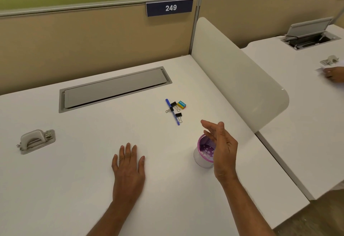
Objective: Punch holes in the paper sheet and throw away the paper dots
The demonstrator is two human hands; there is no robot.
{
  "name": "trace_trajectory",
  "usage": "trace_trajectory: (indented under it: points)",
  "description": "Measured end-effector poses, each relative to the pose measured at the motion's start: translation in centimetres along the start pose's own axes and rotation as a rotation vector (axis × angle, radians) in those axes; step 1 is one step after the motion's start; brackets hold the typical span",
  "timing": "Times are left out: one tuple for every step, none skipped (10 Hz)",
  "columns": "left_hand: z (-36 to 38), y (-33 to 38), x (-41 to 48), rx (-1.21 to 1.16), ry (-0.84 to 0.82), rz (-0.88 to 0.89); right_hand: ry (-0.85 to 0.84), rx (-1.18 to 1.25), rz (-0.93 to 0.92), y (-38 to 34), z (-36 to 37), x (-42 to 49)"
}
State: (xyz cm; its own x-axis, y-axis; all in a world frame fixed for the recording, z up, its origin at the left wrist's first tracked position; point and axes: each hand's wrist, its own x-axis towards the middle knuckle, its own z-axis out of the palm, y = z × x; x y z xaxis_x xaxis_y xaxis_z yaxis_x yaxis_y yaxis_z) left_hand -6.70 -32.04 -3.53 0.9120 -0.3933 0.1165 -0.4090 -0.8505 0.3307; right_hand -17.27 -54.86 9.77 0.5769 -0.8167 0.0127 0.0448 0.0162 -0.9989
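The right hand [221, 148] held nothing: its grip was wide, fingers straight and turned edge-on just above a small cup [202, 159] with a purple rim. White paper dots [207, 151] lay in the bottom of that cup. The left hand [128, 163] rested flat on the white surface [74, 180], its grip wide too, left of the cup. Beyond the cup lay a blue pen [172, 112], three black clips [174, 104] and a small box [181, 104]. The grey hole punch [36, 141] sat well apart at the far left.
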Motion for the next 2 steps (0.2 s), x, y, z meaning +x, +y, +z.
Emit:
trace_trajectory:
  points:
    - [0.15,-0.29,-0.04,0.006,-0.003,0.012,-0.004,-0.071,-0.045,0.26,-0.02,0.01]
    - [0.41,0.08,-0.07,-0.021,-0.003,-0.004,0.040,-0.133,-0.056,0.11,0.16,-0.04]
